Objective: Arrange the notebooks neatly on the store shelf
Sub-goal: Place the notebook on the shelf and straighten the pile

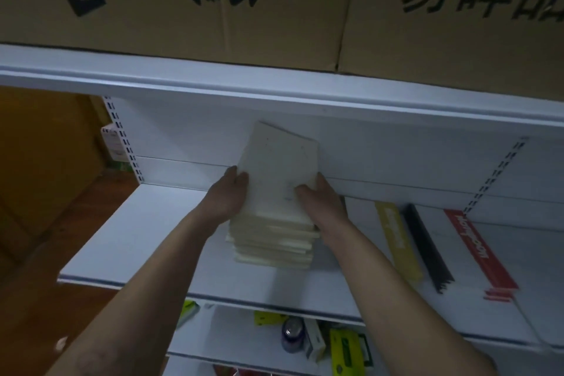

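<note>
From the head camera, both bare arms reach up and forward to the white shelf. A pile of pale notebooks sits on this shelf, a bit left of the middle and near the front edge. The books in the pile do not line up well, and their edges stick out a little here and there. The top notebook is tipped up, with its far end high and leaning toward the back wall and its near end down on the pile. The left hand holds the left edge of the top notebook, thumb on the cover and wrist bent a little to the right. The right hand holds the right edge the same way — thumb flat on the cover, fingers curled round the side. Both arms are almost straight. To the right on the same shelf lie a long yellow box, a thin black bundle and a red box, side by side but apart from the pile. Big cardboard boxes sit on the shelf above. On the shelf below there is a can and some green and yellow packs — too dark to tell more.
</note>
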`<state>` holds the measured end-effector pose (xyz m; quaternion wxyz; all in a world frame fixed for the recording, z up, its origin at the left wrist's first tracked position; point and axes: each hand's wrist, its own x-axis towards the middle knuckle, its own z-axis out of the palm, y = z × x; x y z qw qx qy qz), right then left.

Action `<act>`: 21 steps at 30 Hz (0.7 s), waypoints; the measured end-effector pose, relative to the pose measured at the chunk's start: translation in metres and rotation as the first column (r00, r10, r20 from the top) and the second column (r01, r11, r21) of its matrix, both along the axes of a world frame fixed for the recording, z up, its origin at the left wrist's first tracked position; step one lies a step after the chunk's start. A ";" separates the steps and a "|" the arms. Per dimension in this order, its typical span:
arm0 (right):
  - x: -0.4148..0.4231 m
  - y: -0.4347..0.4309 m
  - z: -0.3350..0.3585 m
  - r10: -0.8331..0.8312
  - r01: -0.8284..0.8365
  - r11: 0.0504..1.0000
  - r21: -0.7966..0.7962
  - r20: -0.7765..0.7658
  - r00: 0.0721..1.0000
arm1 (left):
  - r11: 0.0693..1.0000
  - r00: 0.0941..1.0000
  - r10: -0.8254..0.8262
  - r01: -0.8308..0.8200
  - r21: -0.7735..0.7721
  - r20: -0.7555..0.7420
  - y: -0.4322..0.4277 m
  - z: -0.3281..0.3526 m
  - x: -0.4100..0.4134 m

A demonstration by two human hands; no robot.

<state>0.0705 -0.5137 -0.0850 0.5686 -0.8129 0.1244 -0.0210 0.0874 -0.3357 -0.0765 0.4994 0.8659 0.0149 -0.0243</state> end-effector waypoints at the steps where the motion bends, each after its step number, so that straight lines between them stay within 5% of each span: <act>1: -0.001 0.004 -0.001 0.014 -0.014 1.000 -0.012 0.000 1.000 | 0.998 1.000 0.004 -0.005 -0.062 -0.014 0.005 -0.003 0.002; 6: 0.000 0.011 -0.005 0.071 -0.081 0.987 -0.139 -0.076 0.995 | 0.953 0.990 0.011 -0.053 -0.300 -0.141 0.016 -0.017 0.000; 9: -0.002 0.004 -0.007 0.057 -0.067 0.987 -0.147 -0.075 0.996 | 0.965 0.995 0.028 -0.052 -0.259 -0.095 0.009 -0.013 -0.003; 15: -0.008 -0.010 -0.006 -0.063 0.067 0.973 0.219 -0.026 0.998 | 0.994 0.995 -0.035 0.025 -0.103 -0.095 0.001 0.004 0.007; 21: -0.013 -0.026 -0.003 -0.073 0.160 0.827 0.539 -0.179 0.981 | 0.942 0.969 -0.088 0.005 -0.336 -0.231 0.004 0.001 0.011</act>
